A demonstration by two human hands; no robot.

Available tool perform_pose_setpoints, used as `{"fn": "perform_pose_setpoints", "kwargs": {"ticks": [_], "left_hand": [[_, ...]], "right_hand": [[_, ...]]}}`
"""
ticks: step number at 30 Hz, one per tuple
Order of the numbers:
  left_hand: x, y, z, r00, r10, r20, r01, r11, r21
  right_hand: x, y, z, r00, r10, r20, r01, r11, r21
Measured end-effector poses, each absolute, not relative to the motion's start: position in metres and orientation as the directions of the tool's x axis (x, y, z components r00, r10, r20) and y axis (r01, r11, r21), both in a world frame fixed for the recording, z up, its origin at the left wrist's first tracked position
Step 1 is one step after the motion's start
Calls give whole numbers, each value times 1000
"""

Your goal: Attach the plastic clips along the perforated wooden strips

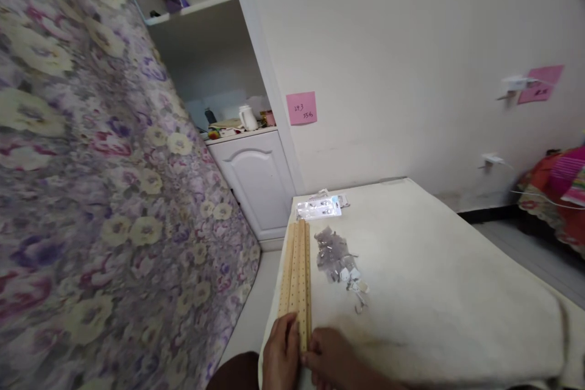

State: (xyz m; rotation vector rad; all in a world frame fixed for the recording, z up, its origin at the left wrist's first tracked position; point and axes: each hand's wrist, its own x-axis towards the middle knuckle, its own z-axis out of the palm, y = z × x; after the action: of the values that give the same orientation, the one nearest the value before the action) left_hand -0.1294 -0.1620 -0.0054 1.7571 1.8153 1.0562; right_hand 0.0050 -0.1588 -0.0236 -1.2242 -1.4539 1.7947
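Several long, pale wooden strips (297,271) with rows of small holes lie side by side along the table's left edge. My left hand (281,350) is closed over the near end of the strips from the left side, with its fingers on them. From the right, my right hand (331,356) is curled against the near end of the rightmost strip, its fingertips pinching there; the tips are partly hidden. Beyond the right hand lies a pile of small clear bags with metal pieces (333,253), with white hook-like pieces (351,277) beside it.
A clear blister pack (320,207) lies at the far end of the cloth-covered table (425,274). A floral curtain (114,195) hangs at left, next to a white cabinet (258,180). A pink note (301,108) is on the wall; plugs (516,82) are at right.
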Motion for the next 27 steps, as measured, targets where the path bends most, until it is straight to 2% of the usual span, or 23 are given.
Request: {"fn": "perform_pose_setpoints", "kwargs": {"ticks": [4,9,12,15,18,22,27], "left_hand": [[-132,-160,-8,-127,953,275,688,-115,716],[-132,-166,-7,-163,922,352,713,-136,687],[-114,-176,-9,-158,907,391,710,-171,684],[-83,-184,-12,-19,929,369,665,-264,699],[-51,-186,-15,121,933,338,605,-340,720],[-28,-178,-19,191,925,328,572,-376,729],[-25,-168,-30,202,914,352,614,-398,681]], "right_hand": [[15,-163,-12,-499,829,-252,109,-229,-967],[40,-170,-22,-492,849,-191,54,-190,-980],[70,-166,-31,-373,913,-167,144,-121,-982],[102,-156,-35,-197,980,-1,311,62,-948],[122,-144,-37,-122,985,123,394,162,-905],[128,-134,-37,-85,989,118,336,140,-931],[140,-118,-30,-182,981,59,250,104,-963]]}}
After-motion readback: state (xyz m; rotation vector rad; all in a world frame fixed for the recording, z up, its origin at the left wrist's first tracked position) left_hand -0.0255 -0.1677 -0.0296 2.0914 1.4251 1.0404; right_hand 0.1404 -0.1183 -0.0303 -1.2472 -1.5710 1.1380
